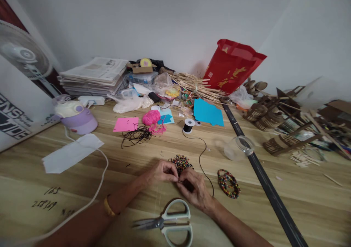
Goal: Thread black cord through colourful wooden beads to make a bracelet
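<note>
My left hand [165, 171] and my right hand [196, 188] meet fingertip to fingertip at the front of the table, both pinched. Between the left fingertips is something too small to make out. A thin black cord [201, 159] runs from a white-rimmed spool [188, 125] down to my right hand, which appears to grip it, though its end is hidden. Just behind my fingers lies a pile of small multicoloured beads [181, 161]. Several strung bead bracelets [229, 183] rest to the right. Scissors [170, 223] with pale handles lie in front of my hands, blades pointing left.
Pink yarn [151, 117], black cord scraps [137, 135] and blue paper [208, 112] lie farther back. A clear cup [238, 147] lies on its side near a dark strip [263, 174]. On the left, a white cable [102, 177] crosses the table from a purple appliance [78, 121].
</note>
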A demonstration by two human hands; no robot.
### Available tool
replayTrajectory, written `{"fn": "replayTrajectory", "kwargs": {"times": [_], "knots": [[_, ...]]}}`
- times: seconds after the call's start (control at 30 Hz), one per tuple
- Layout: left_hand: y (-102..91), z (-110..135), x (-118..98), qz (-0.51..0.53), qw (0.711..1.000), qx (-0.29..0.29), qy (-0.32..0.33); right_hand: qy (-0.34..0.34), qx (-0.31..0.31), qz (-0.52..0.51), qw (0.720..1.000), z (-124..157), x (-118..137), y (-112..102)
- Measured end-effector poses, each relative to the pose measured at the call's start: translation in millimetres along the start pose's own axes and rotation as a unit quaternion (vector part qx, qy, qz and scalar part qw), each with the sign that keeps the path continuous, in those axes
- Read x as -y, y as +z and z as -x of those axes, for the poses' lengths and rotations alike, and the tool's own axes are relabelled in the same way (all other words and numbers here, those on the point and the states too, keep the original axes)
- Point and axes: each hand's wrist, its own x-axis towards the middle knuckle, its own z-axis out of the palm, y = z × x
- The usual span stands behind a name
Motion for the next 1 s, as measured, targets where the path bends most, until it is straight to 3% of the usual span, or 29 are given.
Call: {"fn": "replayTrajectory", "kwargs": {"times": [0.57, 0.9, 1.0], "knots": [[0.4, -1.0, 1.7, -0.008, 1.000, -0.014, -0.003, 0.010, -0.009, -0.021, 1.000, 3.8, -4.9, 1.9], [1.8, 2.5, -9.8, -0.071, 0.997, -0.038, -0.012, 0.039, -0.004, -0.041, 0.998, 0.1, -3.2, -0.4], [-0.4, 2.7, -12.9, -0.142, 0.988, -0.052, 0.003, 0.052, -0.019, -0.046, 0.997, -0.6, -4.1, -1.2]]}}
